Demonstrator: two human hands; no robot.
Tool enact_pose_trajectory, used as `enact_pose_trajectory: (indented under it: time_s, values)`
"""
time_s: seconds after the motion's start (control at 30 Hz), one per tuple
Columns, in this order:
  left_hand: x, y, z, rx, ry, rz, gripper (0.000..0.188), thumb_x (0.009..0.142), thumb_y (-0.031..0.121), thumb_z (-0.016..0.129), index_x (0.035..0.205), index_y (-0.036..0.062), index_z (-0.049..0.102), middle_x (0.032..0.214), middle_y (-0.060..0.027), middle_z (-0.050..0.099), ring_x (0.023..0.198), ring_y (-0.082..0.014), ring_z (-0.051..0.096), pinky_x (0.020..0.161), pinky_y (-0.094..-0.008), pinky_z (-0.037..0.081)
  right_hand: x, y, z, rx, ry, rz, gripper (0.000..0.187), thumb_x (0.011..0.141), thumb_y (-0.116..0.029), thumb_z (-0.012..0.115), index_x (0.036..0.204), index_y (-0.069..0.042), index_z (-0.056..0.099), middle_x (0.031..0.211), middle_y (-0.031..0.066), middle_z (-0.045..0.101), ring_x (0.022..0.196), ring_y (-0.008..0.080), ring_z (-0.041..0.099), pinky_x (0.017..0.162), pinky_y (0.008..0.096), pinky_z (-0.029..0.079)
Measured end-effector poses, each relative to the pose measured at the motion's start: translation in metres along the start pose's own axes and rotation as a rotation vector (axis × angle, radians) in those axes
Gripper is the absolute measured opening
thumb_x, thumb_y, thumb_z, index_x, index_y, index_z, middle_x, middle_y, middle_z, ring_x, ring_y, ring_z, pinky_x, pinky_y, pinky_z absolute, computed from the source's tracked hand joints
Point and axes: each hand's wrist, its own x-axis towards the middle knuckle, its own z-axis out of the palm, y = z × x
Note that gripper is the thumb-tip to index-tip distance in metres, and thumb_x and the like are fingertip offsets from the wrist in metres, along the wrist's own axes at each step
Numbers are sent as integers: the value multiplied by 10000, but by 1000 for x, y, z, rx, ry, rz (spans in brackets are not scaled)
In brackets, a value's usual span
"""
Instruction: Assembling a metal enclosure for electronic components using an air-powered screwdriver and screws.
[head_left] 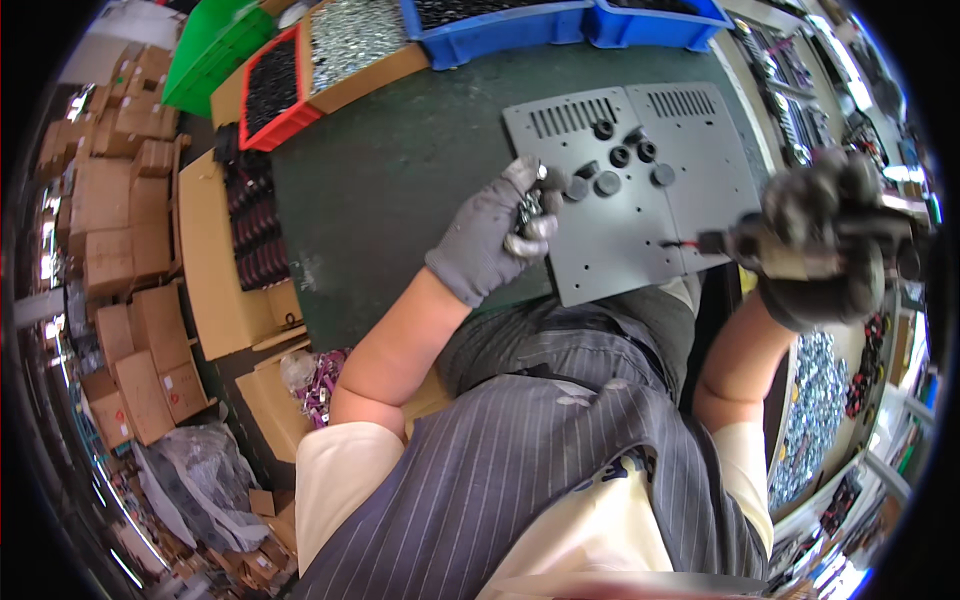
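Two grey metal panels (610,235) with rows of slots and small holes lie side by side on the dark green table, near me. Several round black rubber feet (607,183) are loose on them, toward the middle. My left hand (500,225), in a grey glove, is curled around a small bunch of screws (530,206) just left of the panels. On the right, my gloved right hand (820,235) is wrapped around a power screwdriver (775,246). Its thin bit points left, above the right panel. This hand and the tool are partly blurred.
Along the table's far edge stand a green crate (212,60), a red bin (275,88) of black parts, a cardboard box (360,40) of shiny metal pieces and blue bins (500,30). Stacked cartons (110,200) fill the left. Another heap of metal pieces (812,420) lies at my right.
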Motion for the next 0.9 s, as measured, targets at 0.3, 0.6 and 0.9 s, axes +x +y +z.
enact_pose_trajectory:
  time_s: [0.3,0.6,0.9]
  values:
    - [9,-36,24,128,133,-78,371,1006,405,561,1015,35,581,784,-49,560,589,-106,516,402,-174,354,31,41,45,-47,-46,-131,589,888,-329,554,1394,-35,487,1084,130,548,818,225,576,703,359,411]
    - [9,-43,33,200,152,-91,395,1003,420,564,977,26,583,753,-35,540,561,-83,485,403,-175,330,12,48,47,-78,76,-121,556,873,-325,581,1354,-54,516,1000,109,538,762,229,557,689,356,414]
    - [13,-52,32,283,144,-130,434,1005,446,542,929,22,597,717,-34,544,534,-75,464,402,-185,323,10,51,45,-177,56,-196,727,792,-416,688,1409,-105,465,1039,61,504,963,243,472,856,422,409]
